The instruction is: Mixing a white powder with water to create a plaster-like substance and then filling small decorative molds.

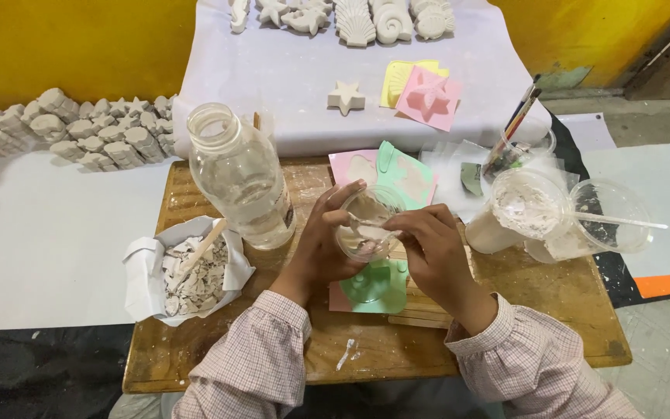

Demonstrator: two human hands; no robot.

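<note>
Item: small clear plastic cup (pixel 367 225), held above the tabletop's (pixel 219 353) middle, over a green mould (pixel 375 285). Left hand (pixel 321 248): fingers curled shut around the cup wall. Right hand (pixel 432 250): fingers pinched on a thin stirrer (pixel 367 223) inside. Handling note: best kept level, scraping the sides slowly, so the pale mix stays in.

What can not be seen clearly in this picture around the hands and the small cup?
- Head view: the mix inside the small clear cup is blurred, and the left hand covers part of its wall.
- The tool in the right hand is mostly hidden by the fingers.
- The green mould lies partly under cup and hands.
- The white casts at the top are cut off by the edge.
</note>
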